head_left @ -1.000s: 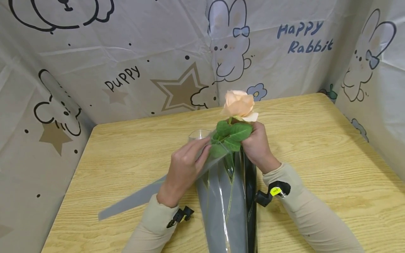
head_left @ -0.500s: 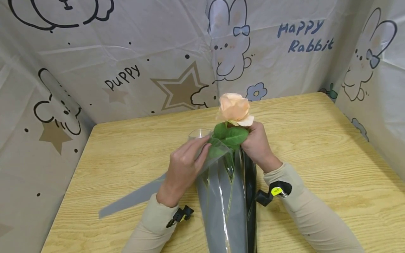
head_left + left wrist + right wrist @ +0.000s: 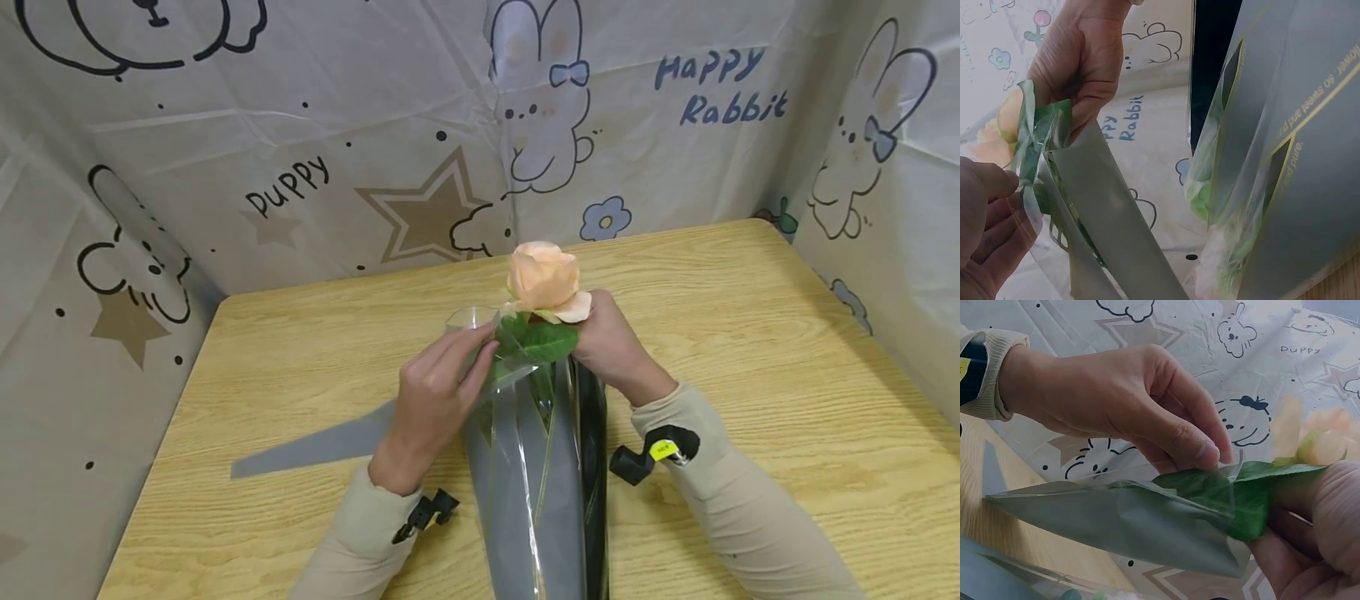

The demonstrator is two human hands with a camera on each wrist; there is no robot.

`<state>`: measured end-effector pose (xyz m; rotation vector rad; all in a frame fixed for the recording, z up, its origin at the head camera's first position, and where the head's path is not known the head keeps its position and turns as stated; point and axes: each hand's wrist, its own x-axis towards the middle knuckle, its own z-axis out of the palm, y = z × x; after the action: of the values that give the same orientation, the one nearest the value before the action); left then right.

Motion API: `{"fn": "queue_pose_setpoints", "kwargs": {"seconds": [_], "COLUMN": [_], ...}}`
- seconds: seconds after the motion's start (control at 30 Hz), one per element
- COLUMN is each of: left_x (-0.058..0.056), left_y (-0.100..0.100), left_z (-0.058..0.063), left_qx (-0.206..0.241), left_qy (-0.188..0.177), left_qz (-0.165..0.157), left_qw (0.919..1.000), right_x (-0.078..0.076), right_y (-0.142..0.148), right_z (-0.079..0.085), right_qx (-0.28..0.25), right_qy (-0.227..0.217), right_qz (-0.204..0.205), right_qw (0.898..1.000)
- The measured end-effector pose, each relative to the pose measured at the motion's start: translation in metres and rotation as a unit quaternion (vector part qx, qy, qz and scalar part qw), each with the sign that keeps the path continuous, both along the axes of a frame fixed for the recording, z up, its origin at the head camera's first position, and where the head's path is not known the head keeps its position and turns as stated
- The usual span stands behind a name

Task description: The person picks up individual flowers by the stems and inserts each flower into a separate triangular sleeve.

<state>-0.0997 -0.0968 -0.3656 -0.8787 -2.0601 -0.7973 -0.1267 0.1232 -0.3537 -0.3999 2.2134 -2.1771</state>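
Observation:
A peach rose (image 3: 543,277) with green leaves (image 3: 547,342) stands above the mouth of a narrow grey flower sleeve (image 3: 315,450) with clear film. My left hand (image 3: 438,392) pinches the film at the sleeve's mouth between thumb and fingers. Just under the bloom, my right hand (image 3: 618,350) grips the rose; its fingertips are hidden by flower and leaves in the head view. In the right wrist view, the lower leaves (image 3: 1210,487) lie partly inside the film. The left wrist view shows the stem (image 3: 1079,219) running down within the sleeve (image 3: 1122,212).
Several grey and black wrapped sleeves (image 3: 532,483) with gold lines lie below the hands, toward the table's front edge. A clear rounded rim (image 3: 471,317) shows behind my left hand. The wooden table (image 3: 750,333) is enclosed by printed cloth walls (image 3: 405,100).
The rose has moved down and left, its leaves deeper in the sleeve's mouth. My right hand shifts slightly down with it. The sleeve's far end swings upward; my left hand barely moves.

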Motion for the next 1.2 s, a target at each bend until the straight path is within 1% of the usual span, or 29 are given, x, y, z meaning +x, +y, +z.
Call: {"fn": "queue_pose_setpoints", "kwargs": {"seconds": [0.13,0.33,0.53,0.7,0.83,1.07,1.2], "left_x": [0.001,0.002,0.002,0.002,0.003,0.003,0.003], "left_y": [0.001,0.002,0.003,0.002,0.001,0.0,0.0], "left_z": [0.001,0.001,0.002,0.003,0.003,0.003,0.003], "left_qx": [0.0,0.004,0.011,0.003,-0.004,-0.006,-0.004], "left_qy": [0.005,0.012,0.014,0.01,0.006,0.009,0.011], "left_qz": [-0.003,-0.01,-0.017,-0.029,-0.029,-0.035,-0.038], "left_qw": [1.0,0.9999,0.9997,0.9995,0.9996,0.9993,0.9992], "right_x": [0.001,0.002,0.002,0.001,0.0,-0.002,-0.002], "right_y": [0.001,0.004,0.007,0.009,0.011,0.013,0.014], "right_z": [0.001,0.003,0.006,0.007,0.007,0.007,0.006], "right_qx": [0.012,0.031,0.054,0.039,0.026,0.029,0.036], "right_qy": [-0.014,-0.011,-0.002,0.0,0.0,0.011,0.009], "right_qz": [0.007,0.018,0.007,0.009,0.017,0.02,0.017], "right_qw": [1.0,0.999,0.999,0.999,1.0,0.999,0.999]}}
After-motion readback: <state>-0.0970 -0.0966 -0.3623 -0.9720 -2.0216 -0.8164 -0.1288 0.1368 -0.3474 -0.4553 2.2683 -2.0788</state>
